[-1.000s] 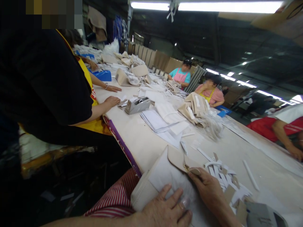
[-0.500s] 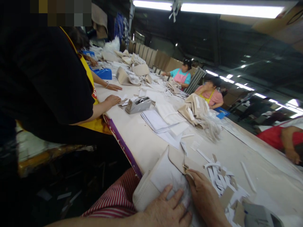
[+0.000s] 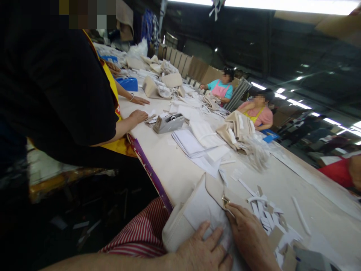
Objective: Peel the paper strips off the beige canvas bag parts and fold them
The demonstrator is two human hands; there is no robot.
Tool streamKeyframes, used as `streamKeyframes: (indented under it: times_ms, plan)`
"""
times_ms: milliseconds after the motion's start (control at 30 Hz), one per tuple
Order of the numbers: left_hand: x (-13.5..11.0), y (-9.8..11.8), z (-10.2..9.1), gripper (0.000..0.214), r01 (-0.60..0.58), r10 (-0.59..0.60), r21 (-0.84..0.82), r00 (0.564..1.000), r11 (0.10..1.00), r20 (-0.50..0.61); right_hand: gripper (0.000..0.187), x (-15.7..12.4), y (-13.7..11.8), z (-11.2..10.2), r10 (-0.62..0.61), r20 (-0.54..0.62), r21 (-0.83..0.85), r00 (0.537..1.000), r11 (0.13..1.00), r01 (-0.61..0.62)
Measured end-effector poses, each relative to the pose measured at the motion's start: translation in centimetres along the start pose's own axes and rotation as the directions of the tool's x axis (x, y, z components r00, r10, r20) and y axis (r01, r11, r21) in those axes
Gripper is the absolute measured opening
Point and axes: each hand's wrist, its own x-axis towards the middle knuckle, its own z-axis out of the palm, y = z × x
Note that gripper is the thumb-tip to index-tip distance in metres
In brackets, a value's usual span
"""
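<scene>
A cream handbag (image 3: 174, 229) rests at the table's near edge, by my striped lap. White paper (image 3: 199, 211) covers part of its front, and a gold-coloured metal clasp (image 3: 225, 201) shows beside its flap (image 3: 214, 190). My left hand (image 3: 203, 246) lies on the papered front with its fingers spread. Just below the clasp, my right hand (image 3: 250, 235) has its fingers curled closed on the flap's edge; the fingertips are partly hidden. The lower part of the bag is out of the frame.
Paper and board scraps (image 3: 270, 216) lie right of the bag, by a grey tape dispenser (image 3: 313, 259). Beyond are folded white sheets (image 3: 191, 145), another dispenser (image 3: 169, 123) and more beige bags (image 3: 237, 128). A co-worker's hand (image 3: 138, 116) rests on the table at left.
The whole view has shifted a little, so everything appears slightly further right. Both hands keep their places on the handbag.
</scene>
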Motion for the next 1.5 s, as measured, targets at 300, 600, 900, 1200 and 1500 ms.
streamKeyframes:
  times_ms: [300, 600, 900, 1200, 1500]
  plan:
    - [0.1, 0.2, 0.1, 0.028, 0.025, -0.026, -0.009, 0.997, 1.0, -0.071, 0.028, -1.5, 0.2, 0.2, -0.086, -0.095, 0.034, 0.992, 0.995, 0.089]
    - [-0.2, 0.4, 0.1, 0.026, 0.017, -0.017, -0.03, 1.0, 0.999, -0.018, 0.029, -1.8, -0.4, -0.1, -0.082, -0.071, 0.037, 0.994, 0.996, 0.085]
    - [0.3, 0.6, -0.5, 0.03, 0.084, -0.073, -0.113, 0.993, 0.99, 0.095, 0.031, -0.9, -1.1, 0.1, -0.018, 0.051, 0.025, 0.999, 1.0, 0.017]
    - [-0.2, 0.5, -1.1, 0.034, 0.091, -0.074, -0.135, 0.989, 0.987, 0.126, 0.043, -1.8, -1.9, 0.4, -0.044, 0.087, -0.064, 0.995, 0.997, 0.05]
    - [-1.0, -1.7, -1.9, 0.022, -0.052, 0.046, -0.329, 0.999, 0.943, -0.027, 0.037, -2.4, 2.1, -2.1, -0.024, -0.057, 0.13, 0.998, 0.991, 0.031]
